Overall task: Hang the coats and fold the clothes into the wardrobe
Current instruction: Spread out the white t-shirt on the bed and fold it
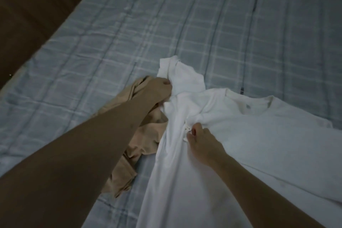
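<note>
A white garment (pixel 177 153) lies bunched on the bed, running from near the middle toward the bottom of the view. My left hand (pixel 160 89) grips its upper part near the raised sleeve or collar end. My right hand (pixel 201 140) pinches a fold of the same white cloth lower down, fingers curled. A second white T-shirt (pixel 277 135) with a round neckline lies flat to the right, partly under the first. A crumpled beige garment (pixel 146 133) sits to the left, partly hidden under my left forearm.
The bed is covered by a light blue checked sheet (pixel 185 24) stretching far ahead and to the right. A dark brown floor or furniture (pixel 31 5) borders the bed's left edge. The room is dim.
</note>
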Action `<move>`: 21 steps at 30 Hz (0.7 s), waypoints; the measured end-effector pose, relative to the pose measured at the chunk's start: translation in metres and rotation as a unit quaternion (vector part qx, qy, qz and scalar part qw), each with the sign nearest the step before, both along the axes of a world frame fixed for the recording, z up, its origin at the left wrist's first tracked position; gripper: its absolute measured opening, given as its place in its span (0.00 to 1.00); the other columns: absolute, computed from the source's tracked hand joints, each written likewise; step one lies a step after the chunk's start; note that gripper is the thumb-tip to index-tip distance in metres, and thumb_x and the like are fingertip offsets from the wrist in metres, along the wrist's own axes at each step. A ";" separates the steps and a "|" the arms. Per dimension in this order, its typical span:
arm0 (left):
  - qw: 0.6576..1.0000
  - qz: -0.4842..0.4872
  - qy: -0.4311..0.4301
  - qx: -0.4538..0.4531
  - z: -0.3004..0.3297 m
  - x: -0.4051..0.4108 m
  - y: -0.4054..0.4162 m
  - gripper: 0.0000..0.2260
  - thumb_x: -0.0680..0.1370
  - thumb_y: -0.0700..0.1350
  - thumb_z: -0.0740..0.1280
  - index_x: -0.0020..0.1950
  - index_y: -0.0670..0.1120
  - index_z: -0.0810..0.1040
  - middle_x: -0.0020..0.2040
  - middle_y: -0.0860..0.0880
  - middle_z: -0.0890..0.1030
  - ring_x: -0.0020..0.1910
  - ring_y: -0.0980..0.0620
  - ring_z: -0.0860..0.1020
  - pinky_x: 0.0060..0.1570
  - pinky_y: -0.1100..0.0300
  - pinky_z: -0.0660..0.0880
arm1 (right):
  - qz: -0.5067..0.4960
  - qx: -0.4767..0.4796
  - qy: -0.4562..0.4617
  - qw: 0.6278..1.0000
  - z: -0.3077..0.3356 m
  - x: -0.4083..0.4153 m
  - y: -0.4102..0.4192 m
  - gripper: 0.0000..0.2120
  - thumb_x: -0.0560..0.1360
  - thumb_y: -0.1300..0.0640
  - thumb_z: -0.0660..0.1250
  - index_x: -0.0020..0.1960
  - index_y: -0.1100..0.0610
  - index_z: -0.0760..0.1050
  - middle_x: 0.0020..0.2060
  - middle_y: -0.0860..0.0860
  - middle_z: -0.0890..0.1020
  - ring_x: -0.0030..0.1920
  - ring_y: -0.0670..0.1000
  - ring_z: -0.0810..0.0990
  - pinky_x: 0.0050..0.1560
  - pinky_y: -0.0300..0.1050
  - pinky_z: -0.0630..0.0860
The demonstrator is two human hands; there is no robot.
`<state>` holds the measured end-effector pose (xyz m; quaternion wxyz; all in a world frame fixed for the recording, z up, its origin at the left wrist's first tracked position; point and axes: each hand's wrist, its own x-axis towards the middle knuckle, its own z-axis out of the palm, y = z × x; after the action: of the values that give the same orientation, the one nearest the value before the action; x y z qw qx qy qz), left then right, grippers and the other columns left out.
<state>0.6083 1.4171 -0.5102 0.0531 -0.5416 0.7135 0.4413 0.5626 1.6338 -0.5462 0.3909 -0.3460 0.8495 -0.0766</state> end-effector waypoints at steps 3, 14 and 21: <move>0.983 0.062 0.078 0.151 -0.006 -0.017 0.003 0.10 0.72 0.52 0.73 0.40 0.49 0.77 0.37 0.49 0.75 0.33 0.52 0.74 0.35 0.60 0.71 | -0.012 0.018 -0.011 1.000 -0.002 -0.002 -0.005 0.14 0.80 0.44 0.52 0.58 0.52 0.63 0.57 0.58 0.73 0.58 0.61 0.75 0.58 0.55 0.71; 0.856 0.420 0.287 -0.095 0.103 0.041 -0.080 0.06 0.68 0.41 0.70 0.35 0.42 0.74 0.34 0.45 0.77 0.40 0.46 0.80 0.36 0.58 0.76 | -0.014 0.054 -0.075 0.996 0.000 -0.009 -0.015 0.12 0.77 0.47 0.59 0.55 0.52 0.61 0.54 0.56 0.70 0.56 0.60 0.73 0.58 0.54 0.71; 0.807 0.441 0.381 -0.096 0.108 0.094 -0.075 0.16 0.70 0.38 0.69 0.56 0.44 0.70 0.45 0.45 0.75 0.44 0.46 0.77 0.34 0.60 0.74 | 0.118 0.046 -0.005 0.992 0.047 -0.029 -0.032 0.11 0.76 0.51 0.64 0.55 0.55 0.75 0.52 0.53 0.79 0.49 0.54 0.78 0.45 0.43 0.73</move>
<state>0.7027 1.3425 -0.4018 -0.4760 -0.5886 0.3991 0.5174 0.5335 1.6014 -0.4996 0.4172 -0.4251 0.8032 0.0068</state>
